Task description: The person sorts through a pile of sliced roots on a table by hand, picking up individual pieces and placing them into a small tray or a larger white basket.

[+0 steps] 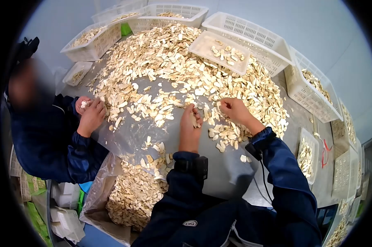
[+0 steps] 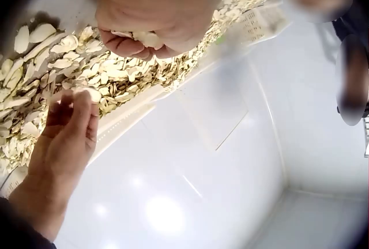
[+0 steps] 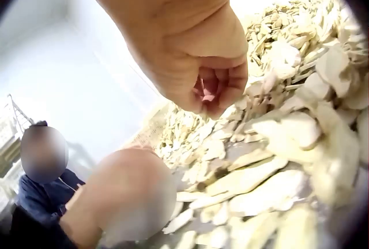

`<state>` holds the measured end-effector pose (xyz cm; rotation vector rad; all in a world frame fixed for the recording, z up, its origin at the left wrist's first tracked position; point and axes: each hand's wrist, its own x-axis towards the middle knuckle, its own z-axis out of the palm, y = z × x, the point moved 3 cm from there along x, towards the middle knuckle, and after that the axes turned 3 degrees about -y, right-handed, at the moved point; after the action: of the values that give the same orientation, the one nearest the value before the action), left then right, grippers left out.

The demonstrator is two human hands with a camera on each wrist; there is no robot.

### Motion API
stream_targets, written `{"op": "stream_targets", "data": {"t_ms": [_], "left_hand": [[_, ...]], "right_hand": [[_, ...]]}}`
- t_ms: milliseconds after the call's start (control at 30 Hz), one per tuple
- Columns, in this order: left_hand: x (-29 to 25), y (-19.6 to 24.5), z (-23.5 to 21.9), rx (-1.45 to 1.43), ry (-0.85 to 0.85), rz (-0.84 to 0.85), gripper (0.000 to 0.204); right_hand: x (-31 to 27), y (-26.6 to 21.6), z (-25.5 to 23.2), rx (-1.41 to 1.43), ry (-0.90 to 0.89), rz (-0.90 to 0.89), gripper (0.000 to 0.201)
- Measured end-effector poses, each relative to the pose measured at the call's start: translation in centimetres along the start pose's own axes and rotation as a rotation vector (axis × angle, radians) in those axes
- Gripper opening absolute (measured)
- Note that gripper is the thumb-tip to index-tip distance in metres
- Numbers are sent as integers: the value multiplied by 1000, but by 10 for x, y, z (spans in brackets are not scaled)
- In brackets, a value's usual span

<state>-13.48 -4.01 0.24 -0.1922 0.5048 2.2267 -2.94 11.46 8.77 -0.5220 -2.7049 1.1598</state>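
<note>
Pale dried slices (image 1: 153, 53), which look like sliced mushroom, lie in a broad heap over the metal table (image 1: 206, 177). My left hand (image 1: 190, 129) is at the near side of the heap, its fingers curled round a few slices (image 2: 149, 40) in the palm. Just to its right, my right hand (image 1: 237, 112) hovers low over the heap. Thumb and fingertips of that hand pinch one pale slice (image 2: 92, 94). In the right wrist view the right hand's fingers (image 3: 233, 82) are bent in towards the thumb, and the slice is mostly hidden there.
White baskets (image 1: 251, 35) line the far edge; a shallow tray (image 1: 198, 45) with some slices rests on the heap. Another person's hands (image 1: 91, 117) work at the left. A lined box of slices (image 1: 132, 197) stands below the near edge. Red-handled scissors (image 1: 325, 152) lie beside a tray (image 1: 315, 164) at right.
</note>
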Motion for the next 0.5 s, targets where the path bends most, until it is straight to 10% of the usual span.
{"op": "stream_targets", "data": {"t_ms": [100,233,500], "left_hand": [[-1,1,2,53,-2,-30,10],[-7,-1,10,52,42,7,12],[3,0,-7,-145,-36,-44,10]], "right_hand": [[7,-21,15,560,-202,94,23],[13,-27,30,-194,-84,-166,35],[-1,-20,47,-482,59,-264,21]]}}
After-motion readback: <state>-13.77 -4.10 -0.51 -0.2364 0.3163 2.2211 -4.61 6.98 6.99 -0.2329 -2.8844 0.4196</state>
